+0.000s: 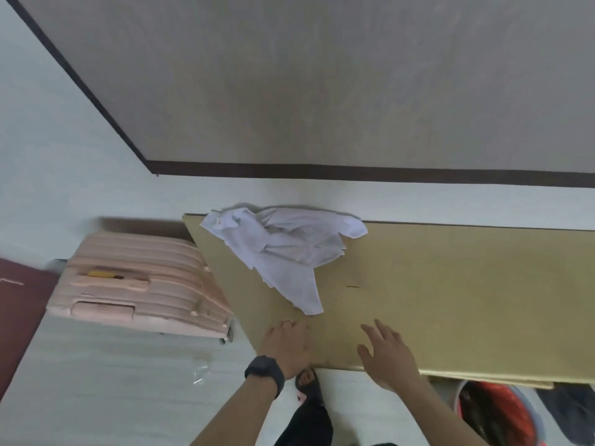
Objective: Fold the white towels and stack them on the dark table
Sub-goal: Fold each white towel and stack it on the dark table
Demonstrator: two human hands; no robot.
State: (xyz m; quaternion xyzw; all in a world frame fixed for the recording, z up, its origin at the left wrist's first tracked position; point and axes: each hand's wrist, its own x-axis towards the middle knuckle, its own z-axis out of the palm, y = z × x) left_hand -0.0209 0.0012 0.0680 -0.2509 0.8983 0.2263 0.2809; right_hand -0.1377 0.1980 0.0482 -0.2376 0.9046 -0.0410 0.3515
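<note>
towels (283, 249) crumpled heap, far left of table (450, 284) | your left hand (286, 344) just beside heap's near corner, grip can't tell | your right hand (389, 355) fingers apart, holds nothing

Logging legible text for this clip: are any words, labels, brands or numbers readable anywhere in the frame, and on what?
No text in the frame can be read.
white towels: a small red mark at one corner, too blurred to read.
watch on the left wrist: the face is dark and shows no digits.
pink suitcase: no legible brand or label.
</note>
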